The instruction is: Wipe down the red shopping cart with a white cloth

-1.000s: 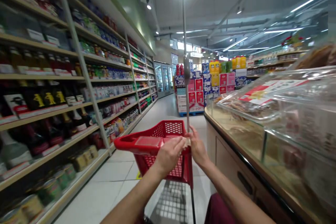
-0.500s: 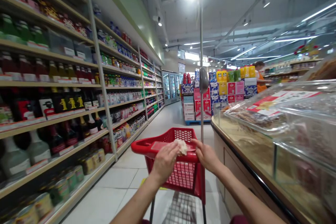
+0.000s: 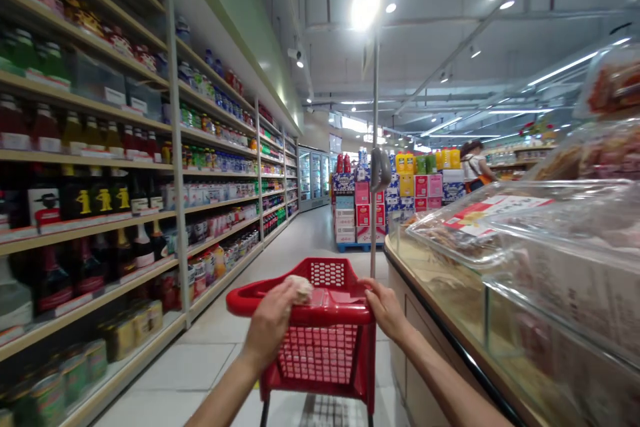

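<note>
A red plastic shopping cart (image 3: 320, 360) stands in front of me, its handle bar (image 3: 333, 315) toward me. My left hand (image 3: 270, 320) is closed over a crumpled off-white cloth (image 3: 302, 288) and presses it on the left part of the handle; whether it is cloth or tissue is hard to tell. At the right end of the handle, my right hand (image 3: 387, 310) has its fingers curled on the red rim. Just beyond that hand, a thin metal pole (image 3: 375, 233) rises from the cart with a grey fitting (image 3: 381, 170) on it.
Drink shelves (image 3: 95, 227) run along the left. A counter (image 3: 440, 320) with clear plastic food packs (image 3: 480, 220) flanks the cart closely on the right. Stacked boxed goods (image 3: 367, 207) stand ahead; a person (image 3: 475, 167) is beyond. Tiled floor (image 3: 310, 233) leads between them toward glass-door fridges (image 3: 314, 173).
My left hand and the cloth have moved left along the handle. The right hand stays on the right end. The view has shifted slightly, and the cart sits a little lower and further left.
</note>
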A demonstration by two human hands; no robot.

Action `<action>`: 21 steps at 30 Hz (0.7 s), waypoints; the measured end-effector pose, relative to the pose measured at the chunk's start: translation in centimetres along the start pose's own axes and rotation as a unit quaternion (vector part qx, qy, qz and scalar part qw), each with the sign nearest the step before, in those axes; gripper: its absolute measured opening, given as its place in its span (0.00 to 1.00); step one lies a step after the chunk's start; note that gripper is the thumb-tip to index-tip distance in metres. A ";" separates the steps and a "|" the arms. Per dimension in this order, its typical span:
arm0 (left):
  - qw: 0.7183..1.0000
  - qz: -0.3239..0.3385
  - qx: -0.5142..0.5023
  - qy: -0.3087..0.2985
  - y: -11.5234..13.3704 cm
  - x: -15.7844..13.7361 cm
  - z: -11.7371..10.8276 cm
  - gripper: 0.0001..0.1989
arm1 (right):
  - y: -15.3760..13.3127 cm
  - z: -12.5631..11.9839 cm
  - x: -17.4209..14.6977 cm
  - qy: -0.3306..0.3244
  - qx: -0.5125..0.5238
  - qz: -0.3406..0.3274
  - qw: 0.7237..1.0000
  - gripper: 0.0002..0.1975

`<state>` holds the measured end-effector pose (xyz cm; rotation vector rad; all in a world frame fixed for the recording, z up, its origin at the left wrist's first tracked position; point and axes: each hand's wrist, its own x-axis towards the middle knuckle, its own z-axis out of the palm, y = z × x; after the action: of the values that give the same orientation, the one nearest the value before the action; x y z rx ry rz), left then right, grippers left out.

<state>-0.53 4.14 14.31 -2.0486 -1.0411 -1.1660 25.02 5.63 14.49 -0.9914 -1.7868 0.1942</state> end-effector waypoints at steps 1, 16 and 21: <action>0.999 -0.034 0.009 0.022 -0.9 -0.2 0.0 0.17 | 0.1 -0.2 0.1 0.008 -0.001 0.001 1.000 0.15; 0.998 -0.057 0.004 0.000 -1.9 -0.6 0.4 0.16 | 1.4 -1.5 0.6 0.027 -0.018 0.021 0.999 0.17; 0.995 0.036 -0.054 -0.079 4.6 1.4 2.9 0.20 | 2.4 -1.8 0.6 0.008 -0.064 0.031 0.997 0.18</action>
<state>5.06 4.31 13.80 -2.2752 -0.9882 -1.0580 27.68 7.05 14.46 -1.1362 -1.7718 0.1110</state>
